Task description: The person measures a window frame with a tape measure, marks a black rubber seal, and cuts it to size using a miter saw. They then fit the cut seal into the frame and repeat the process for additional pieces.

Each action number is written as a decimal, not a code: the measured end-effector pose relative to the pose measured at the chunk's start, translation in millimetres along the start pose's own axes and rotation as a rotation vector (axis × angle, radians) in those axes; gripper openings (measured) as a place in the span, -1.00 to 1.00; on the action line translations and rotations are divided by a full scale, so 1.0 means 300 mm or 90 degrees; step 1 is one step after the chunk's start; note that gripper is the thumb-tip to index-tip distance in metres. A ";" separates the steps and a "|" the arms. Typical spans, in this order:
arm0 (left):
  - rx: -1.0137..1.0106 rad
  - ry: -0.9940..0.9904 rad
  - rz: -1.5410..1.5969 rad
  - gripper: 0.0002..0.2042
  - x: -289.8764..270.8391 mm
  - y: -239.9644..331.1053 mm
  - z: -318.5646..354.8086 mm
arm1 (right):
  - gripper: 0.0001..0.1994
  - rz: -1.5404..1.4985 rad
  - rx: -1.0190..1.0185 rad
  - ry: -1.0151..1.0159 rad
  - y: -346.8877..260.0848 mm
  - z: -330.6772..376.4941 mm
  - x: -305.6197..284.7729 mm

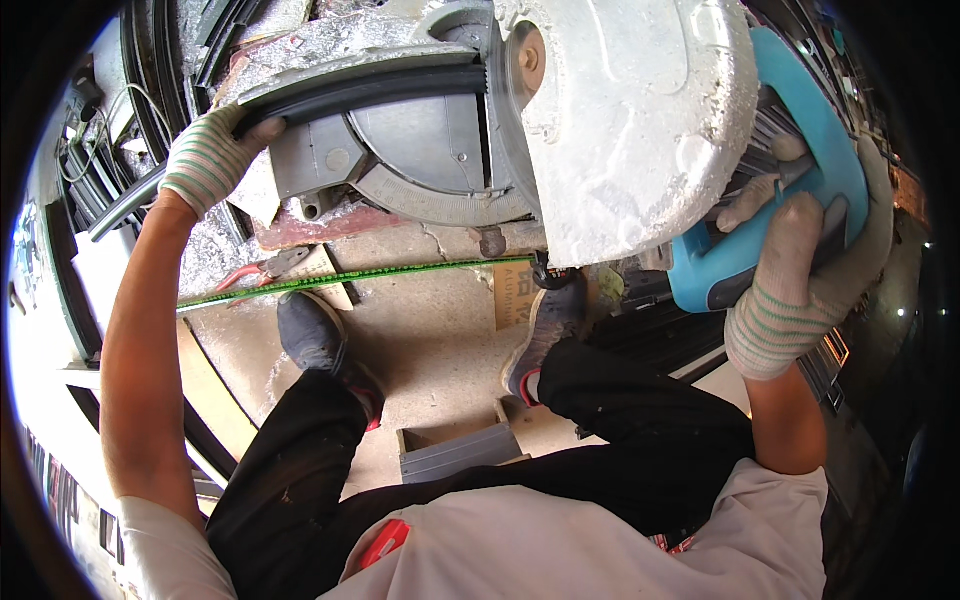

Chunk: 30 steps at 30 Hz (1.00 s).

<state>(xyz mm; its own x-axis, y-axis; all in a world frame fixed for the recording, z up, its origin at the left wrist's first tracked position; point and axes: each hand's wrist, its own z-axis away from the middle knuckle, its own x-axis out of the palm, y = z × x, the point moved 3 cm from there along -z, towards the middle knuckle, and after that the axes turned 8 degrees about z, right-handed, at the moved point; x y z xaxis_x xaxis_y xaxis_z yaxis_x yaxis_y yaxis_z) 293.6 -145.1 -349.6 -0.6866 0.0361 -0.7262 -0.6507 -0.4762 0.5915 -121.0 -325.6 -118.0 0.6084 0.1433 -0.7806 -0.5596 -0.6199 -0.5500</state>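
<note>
My left hand (210, 160), in a striped knit glove, is closed around the left end of a long black profile strip (380, 98). The strip lies along the fence of a miter saw, across its grey table (415, 145), and its right end reaches the saw blade (513, 150). A large whitish, dust-coated blade guard (640, 130) covers most of the blade and hides what lies beyond it. At the right, my gloved right hand (785, 310) wraps around the saw's teal handle (830, 120); whether a finger presses the trigger cannot be made out.
A green tape measure (400, 270) stretches across the floor in front of the saw. Red-handled pliers (265, 268) lie near my left shoe (312, 335). Between my legs sits a small grey box-like piece (460, 452). Dark profile lengths (150, 90) stand at the left; silvery shavings are scattered around.
</note>
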 end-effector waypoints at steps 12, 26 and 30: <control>-0.031 -0.021 -0.031 -0.47 -0.022 0.031 0.000 | -0.48 -0.106 -0.022 -0.037 -0.071 -0.051 0.020; -0.015 0.033 -0.042 -0.53 0.029 -0.090 -0.035 | -0.41 -0.051 -0.065 0.060 -0.016 0.000 0.024; 0.039 0.052 0.038 -0.61 0.025 -0.093 -0.025 | -0.39 -0.047 -0.110 0.078 -0.011 0.004 0.030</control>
<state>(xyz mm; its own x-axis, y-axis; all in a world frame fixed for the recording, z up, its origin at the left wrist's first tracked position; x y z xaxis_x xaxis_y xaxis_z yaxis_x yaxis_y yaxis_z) 309.1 -138.1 -374.2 -0.6978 -0.0635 -0.7134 -0.6297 -0.4203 0.6533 -114.3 -321.4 -123.7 0.7138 0.1050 -0.6925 -0.4125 -0.7360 -0.5368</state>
